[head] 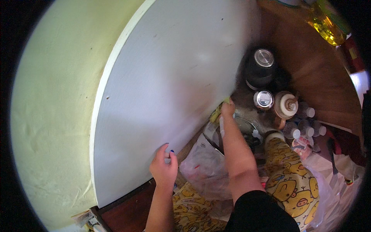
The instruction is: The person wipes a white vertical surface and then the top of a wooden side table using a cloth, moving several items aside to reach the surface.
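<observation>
My right hand [227,109] reaches far forward and grips a yellow-green cloth [216,113] at the base of a white panel [162,87]. The cloth lies along the panel's lower right edge, and part of it is hidden by my hand. Nearer to me, my left hand [164,165] is raised beside the panel with thumb and fingers apart and nothing between them. Its nails are painted dark blue. Whether the left fingertips touch the panel I cannot tell. Below my right forearm a clear plastic bag [200,162] rests on the floor.
A dark canister with a metal lid [261,69], a smaller silver-lidded jar [263,100] and a brown lidded pot [286,105] stand to the right. Several clear plastic bottles [304,127] are by my patterned trouser leg [289,179]. Dark brown wood [127,211] lies lower left.
</observation>
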Tool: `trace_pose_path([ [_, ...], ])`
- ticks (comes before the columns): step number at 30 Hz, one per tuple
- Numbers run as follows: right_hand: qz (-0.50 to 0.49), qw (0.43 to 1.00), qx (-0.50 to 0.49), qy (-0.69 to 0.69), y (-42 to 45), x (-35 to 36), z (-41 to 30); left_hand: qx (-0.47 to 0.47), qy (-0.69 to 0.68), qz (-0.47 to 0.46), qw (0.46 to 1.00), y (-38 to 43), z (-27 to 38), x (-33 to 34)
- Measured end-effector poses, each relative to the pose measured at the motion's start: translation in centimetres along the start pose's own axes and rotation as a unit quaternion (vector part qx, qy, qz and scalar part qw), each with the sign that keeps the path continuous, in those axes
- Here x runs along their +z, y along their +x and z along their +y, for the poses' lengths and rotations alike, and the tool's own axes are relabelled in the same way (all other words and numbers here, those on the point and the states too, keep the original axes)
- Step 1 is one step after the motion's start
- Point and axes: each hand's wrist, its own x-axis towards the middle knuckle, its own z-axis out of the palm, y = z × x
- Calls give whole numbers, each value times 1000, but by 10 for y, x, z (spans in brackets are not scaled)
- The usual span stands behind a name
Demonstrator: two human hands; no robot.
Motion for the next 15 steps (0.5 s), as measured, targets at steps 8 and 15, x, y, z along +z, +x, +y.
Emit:
trace_pose_path([
  [8,-10,994,-104,31,46,-20,-25,-14,-10,6,1000,-2,-15,-5],
  [15,38,990,-92,-99,55,-24,10,-29,-16,-15,999,-1,-5,-1],
])
